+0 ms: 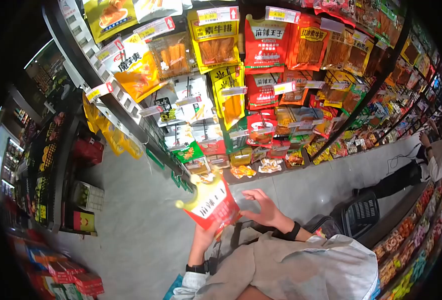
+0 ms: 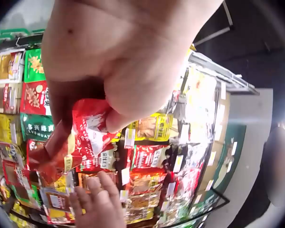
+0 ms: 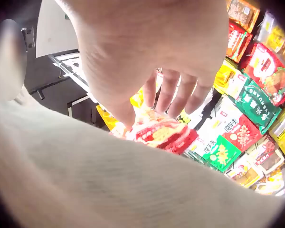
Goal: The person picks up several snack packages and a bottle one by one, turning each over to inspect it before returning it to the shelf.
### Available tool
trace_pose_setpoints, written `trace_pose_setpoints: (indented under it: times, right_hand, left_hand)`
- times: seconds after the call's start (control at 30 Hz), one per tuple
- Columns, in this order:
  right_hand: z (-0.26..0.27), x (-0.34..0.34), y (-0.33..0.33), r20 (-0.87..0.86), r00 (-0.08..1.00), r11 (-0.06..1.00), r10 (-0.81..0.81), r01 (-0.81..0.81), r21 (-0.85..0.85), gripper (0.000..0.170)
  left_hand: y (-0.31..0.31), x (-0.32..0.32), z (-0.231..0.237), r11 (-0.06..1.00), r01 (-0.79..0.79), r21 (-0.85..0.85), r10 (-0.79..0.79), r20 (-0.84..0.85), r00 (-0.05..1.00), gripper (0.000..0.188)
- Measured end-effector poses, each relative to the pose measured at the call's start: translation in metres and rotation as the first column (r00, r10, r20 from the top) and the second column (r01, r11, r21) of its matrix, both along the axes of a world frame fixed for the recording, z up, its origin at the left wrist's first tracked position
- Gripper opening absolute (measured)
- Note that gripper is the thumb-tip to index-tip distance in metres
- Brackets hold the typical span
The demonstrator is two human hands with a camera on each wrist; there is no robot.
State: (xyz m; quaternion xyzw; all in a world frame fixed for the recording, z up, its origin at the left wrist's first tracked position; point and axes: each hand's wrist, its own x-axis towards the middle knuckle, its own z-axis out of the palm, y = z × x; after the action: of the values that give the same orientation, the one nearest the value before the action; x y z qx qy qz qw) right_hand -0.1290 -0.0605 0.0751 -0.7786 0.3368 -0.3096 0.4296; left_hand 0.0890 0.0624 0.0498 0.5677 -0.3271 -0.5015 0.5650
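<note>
My left hand grips a red snack bag with a pale yellow top, low in front of the shelf rack. In the left wrist view, the bag sits between the thumb and fingers of that hand. My right hand is just right of the bag, its fingers extended and slightly bent, holding nothing. From the right wrist, the bag appears beyond the spread thumb and fingers of my right hand.
Ahead, a rack hangs full of snack packets, among them a red bag and a yellow one, with price tags. Grey floor lies to the left. At right are a black basket and another person's arm.
</note>
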Motion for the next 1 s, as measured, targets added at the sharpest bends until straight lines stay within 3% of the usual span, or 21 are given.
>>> trace_pose_setpoints:
  times: [0.1, 0.13, 0.23, 0.27, 0.37, 0.4, 0.5, 0.53, 0.63, 0.73, 0.83, 0.87, 1.0]
  right_hand:
    - [-0.012, -0.006, -0.019, 0.257, 0.936, 0.891, 0.240, -0.318, 0.325, 0.057]
    - [0.003, -0.015, -0.027, 0.105, 0.912, 0.784, 0.396, -0.396, 0.478, 0.056]
    - [-0.028, -0.023, -0.023, 0.377, 0.891, 0.680, 0.252, -0.441, 0.586, 0.051]
    - [-0.036, -0.032, -0.024, 0.365, 0.900, 0.703, 0.239, -0.419, 0.575, 0.045]
    - [-0.043, -0.057, -0.023, 0.270, 0.946, 0.662, 0.180, -0.320, 0.678, 0.040]
    - [-0.057, -0.066, -0.021, 0.239, 0.958, 0.683, 0.158, -0.281, 0.674, 0.038]
    - [-0.069, -0.080, -0.015, 0.345, 0.934, 0.587, 0.090, -0.330, 0.739, 0.037]
    - [-0.071, -0.083, -0.015, 0.358, 0.928, 0.617, 0.101, -0.341, 0.709, 0.037]
    - [-0.060, -0.089, -0.014, 0.375, 0.927, 0.565, 0.023, -0.322, 0.760, 0.037]
    - [-0.043, -0.090, -0.017, 0.396, 0.914, 0.519, -0.089, -0.297, 0.801, 0.037]
    - [-0.059, -0.096, -0.019, 0.302, 0.953, 0.442, 0.018, -0.278, 0.853, 0.037]
    - [-0.062, -0.097, -0.018, 0.298, 0.954, 0.416, 0.033, -0.284, 0.864, 0.035]
    - [-0.048, -0.086, -0.013, 0.309, 0.950, 0.429, 0.053, -0.301, 0.852, 0.031]
  left_hand:
    - [0.009, -0.027, 0.009, 0.996, 0.078, 0.053, -0.076, -0.037, 0.996, 0.041]
    - [0.009, -0.041, 0.015, 0.996, 0.068, 0.060, -0.066, -0.025, 0.997, 0.040]
    - [0.005, -0.069, 0.003, 0.992, 0.019, 0.123, -0.017, -0.016, 1.000, 0.038]
    - [0.004, -0.078, 0.001, 0.996, 0.004, 0.093, 0.002, -0.067, 0.998, 0.037]
    - [-0.003, -0.099, 0.016, 0.987, -0.076, 0.140, 0.077, 0.003, 0.997, 0.034]
    - [-0.001, -0.103, 0.009, 0.977, -0.075, 0.201, 0.094, -0.086, 0.992, 0.031]
    - [0.002, -0.118, -0.002, 0.990, -0.092, 0.107, 0.089, 0.033, 0.995, 0.030]
    - [0.000, -0.121, -0.005, 0.988, -0.098, 0.121, 0.092, 0.057, 0.994, 0.030]
    - [-0.003, -0.123, -0.002, 0.963, -0.100, 0.252, 0.072, 0.117, 0.991, 0.027]
    - [-0.015, -0.131, 0.001, 0.970, -0.144, 0.198, 0.133, 0.067, 0.989, 0.025]
    - [-0.016, -0.135, -0.001, 0.983, -0.132, 0.127, 0.122, 0.080, 0.989, 0.026]
    - [-0.015, -0.137, 0.000, 0.984, -0.141, 0.110, 0.144, -0.012, 0.990, 0.026]
    - [-0.007, -0.125, 0.005, 0.981, -0.128, 0.142, 0.136, -0.043, 0.990, 0.026]
